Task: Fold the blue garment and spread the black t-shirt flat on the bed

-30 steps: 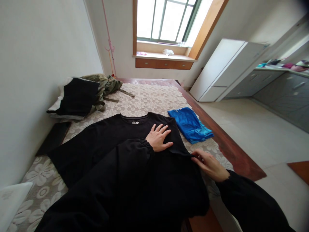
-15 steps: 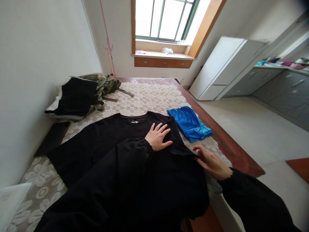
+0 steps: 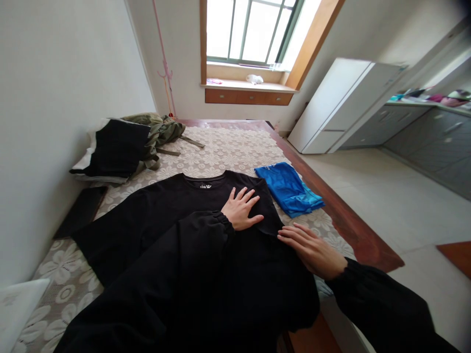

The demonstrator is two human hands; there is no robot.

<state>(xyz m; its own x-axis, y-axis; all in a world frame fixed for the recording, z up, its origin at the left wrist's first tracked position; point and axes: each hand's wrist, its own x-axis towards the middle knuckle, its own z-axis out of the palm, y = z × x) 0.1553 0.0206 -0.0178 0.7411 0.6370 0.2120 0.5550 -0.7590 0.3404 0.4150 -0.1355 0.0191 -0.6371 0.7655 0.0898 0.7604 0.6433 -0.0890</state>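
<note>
A black T-shirt (image 3: 162,206) lies spread out on the table, its neckline toward the far side and a small white print inside the collar. My left hand (image 3: 241,209) rests flat on the shirt's upper right part, fingers spread. On the shirt's right edge, where the sleeve is folded inward, lies my right hand (image 3: 312,247) with its fingers stretched out. Just beyond that hand is a folded blue garment (image 3: 289,189). My black sleeves blend with the shirt, so its lower part is hard to make out.
A lace-patterned cloth (image 3: 228,147) covers the wooden table (image 3: 360,235). At the left by the wall sit a black folded cloth (image 3: 119,147), an olive backpack (image 3: 165,132) and a dark flat object (image 3: 81,211). A white fridge (image 3: 334,105) stands on the floor at the right.
My right hand has let go of the shirt's sleeve edge and moved left, laying its fingers flat on the folded-in sleeve. The left hand has stayed in place.
</note>
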